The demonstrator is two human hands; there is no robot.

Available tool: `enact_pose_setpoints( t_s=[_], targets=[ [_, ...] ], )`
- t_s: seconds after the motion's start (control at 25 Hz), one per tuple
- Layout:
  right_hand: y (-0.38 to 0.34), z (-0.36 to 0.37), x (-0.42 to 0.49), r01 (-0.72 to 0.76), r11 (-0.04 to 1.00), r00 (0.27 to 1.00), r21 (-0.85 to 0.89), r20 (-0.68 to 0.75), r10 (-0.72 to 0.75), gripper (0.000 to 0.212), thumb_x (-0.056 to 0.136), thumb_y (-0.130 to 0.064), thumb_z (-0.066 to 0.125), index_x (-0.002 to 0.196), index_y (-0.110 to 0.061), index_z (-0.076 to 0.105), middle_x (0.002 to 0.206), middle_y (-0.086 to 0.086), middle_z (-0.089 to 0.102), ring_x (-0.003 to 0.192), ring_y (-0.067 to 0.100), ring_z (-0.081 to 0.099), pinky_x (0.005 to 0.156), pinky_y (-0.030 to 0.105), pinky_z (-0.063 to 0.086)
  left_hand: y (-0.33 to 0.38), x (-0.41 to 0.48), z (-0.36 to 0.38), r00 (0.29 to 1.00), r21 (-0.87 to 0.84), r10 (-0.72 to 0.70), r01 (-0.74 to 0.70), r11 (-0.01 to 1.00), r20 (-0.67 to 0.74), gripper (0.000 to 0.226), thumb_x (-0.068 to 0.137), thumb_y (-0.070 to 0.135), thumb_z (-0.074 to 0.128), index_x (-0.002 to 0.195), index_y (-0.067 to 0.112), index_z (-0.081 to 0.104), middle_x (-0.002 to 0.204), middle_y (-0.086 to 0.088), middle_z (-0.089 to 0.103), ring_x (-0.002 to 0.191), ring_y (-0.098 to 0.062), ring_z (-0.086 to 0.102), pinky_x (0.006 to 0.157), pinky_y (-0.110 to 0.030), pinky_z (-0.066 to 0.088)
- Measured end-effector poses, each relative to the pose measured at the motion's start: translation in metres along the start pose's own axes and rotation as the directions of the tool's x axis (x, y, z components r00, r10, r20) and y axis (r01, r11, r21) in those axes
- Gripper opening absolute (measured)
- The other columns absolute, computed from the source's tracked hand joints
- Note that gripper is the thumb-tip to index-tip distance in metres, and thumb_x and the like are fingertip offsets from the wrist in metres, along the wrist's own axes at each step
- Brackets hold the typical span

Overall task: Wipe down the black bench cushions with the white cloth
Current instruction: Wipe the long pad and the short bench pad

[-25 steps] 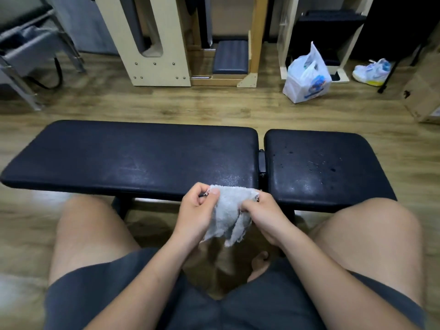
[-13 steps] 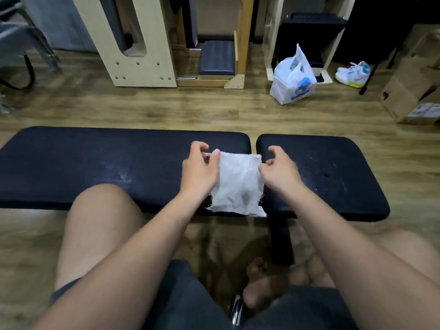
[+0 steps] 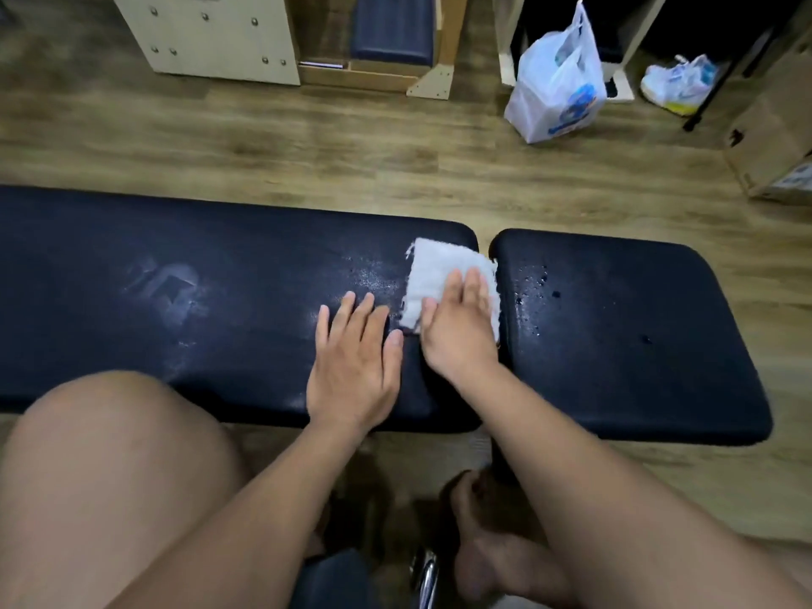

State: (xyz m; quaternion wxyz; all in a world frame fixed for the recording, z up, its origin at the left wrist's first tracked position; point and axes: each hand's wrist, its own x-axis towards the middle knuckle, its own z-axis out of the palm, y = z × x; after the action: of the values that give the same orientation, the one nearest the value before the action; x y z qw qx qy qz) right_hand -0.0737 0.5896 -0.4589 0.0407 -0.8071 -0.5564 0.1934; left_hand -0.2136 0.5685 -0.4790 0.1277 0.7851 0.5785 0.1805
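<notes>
cloth spot: white cloth (image 3: 439,274) spread flat on the right end of the long cushion (image 3: 175,301), right edge sitting right at the gap before the short cushion (image 3: 615,336)
right hand (image 3: 459,331): flat on top of the cloth, fingers straight, pressing rather than gripping
left hand (image 3: 353,367): flat on bare vinyl just left of the cloth, fingers a bit spread, holding nothing
nearer hand: the right, already on it
bench axis: left to right across the view, so probably sideways sweeps
room left: plenty, pale smudge (image 3: 162,287) well off that way, but left hand parked in the path
room right: droplets (image 3: 534,279) just past the gap
edges: gap likely to snag the cloth; far edge dropping to the wood floor (image 3: 307,138)
</notes>
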Motion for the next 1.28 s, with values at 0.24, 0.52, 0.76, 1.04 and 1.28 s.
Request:
enact_pose_setpoints(
  t_s=[0.24,0.52,0.76,1.04,1.28],
  targets=[
    [-0.004,-0.028,0.106,-0.203,0.963,0.978,0.175,0.091,0.189,0.068,0.099,-0.037,0.037,0.148,0.003,0.012,0.148,0.03,0.028,0.133,0.041,0.036,0.106,0.04,0.034,0.001,0.002,0.004,1.0,0.102,0.025,-0.024,0.994,-0.003,0.05,0.097,0.039,0.033,0.122,0.008,0.063,0.142,-0.014,0.054,0.14,-0.034,0.04,0.116,-0.055,0.024],
    [-0.004,-0.02,0.024,-0.022,0.999,0.998,-0.032,0.059,0.024,0.064,0.102,-0.031,0.03,0.15,0.001,0.005,0.155,0.031,0.005,0.145,0.04,0.006,0.118,0.041,0.009,0.0,0.001,0.008,0.997,0.135,0.046,-0.037,0.99,-0.065,0.047,0.096,0.038,0.035,0.119,0.006,0.063,0.141,-0.016,0.055,0.139,-0.037,0.041,0.115,-0.056,0.025],
    [-0.009,-0.012,0.059,-0.042,0.995,0.999,-0.086,0.029,0.045,0.061,0.101,-0.027,0.028,0.15,0.001,0.005,0.153,0.036,0.003,0.144,0.046,0.002,0.118,0.046,0.008,-0.001,0.002,0.011,0.996,0.136,0.046,-0.035,0.99,-0.081,0.047,0.095,0.037,0.037,0.12,0.007,0.063,0.142,-0.016,0.054,0.139,-0.036,0.041,0.115,-0.056,0.026],
    [0.007,-0.014,0.049,-0.012,0.999,0.997,-0.053,-0.072,0.008,0.056,0.097,-0.021,0.042,0.148,-0.006,0.024,0.151,0.025,0.023,0.134,0.041,0.028,0.111,0.041,0.025,-0.001,0.002,0.008,0.997,0.134,0.039,-0.029,0.991,-0.066,0.046,0.094,0.037,0.037,0.117,0.009,0.064,0.141,-0.014,0.055,0.139,-0.035,0.041,0.116,-0.054,0.026],
    [0.039,0.017,-0.077,0.116,0.973,0.972,-0.198,-0.179,-0.152,0.052,0.077,-0.013,0.065,0.125,0.003,0.053,0.119,0.028,0.057,0.11,0.045,0.052,0.098,0.047,0.045,-0.001,0.002,0.009,0.999,0.133,0.013,-0.008,0.991,-0.036,0.05,0.095,0.039,0.031,0.121,0.011,0.062,0.144,-0.013,0.052,0.141,-0.033,0.038,0.118,-0.052,0.022]
  ],
)
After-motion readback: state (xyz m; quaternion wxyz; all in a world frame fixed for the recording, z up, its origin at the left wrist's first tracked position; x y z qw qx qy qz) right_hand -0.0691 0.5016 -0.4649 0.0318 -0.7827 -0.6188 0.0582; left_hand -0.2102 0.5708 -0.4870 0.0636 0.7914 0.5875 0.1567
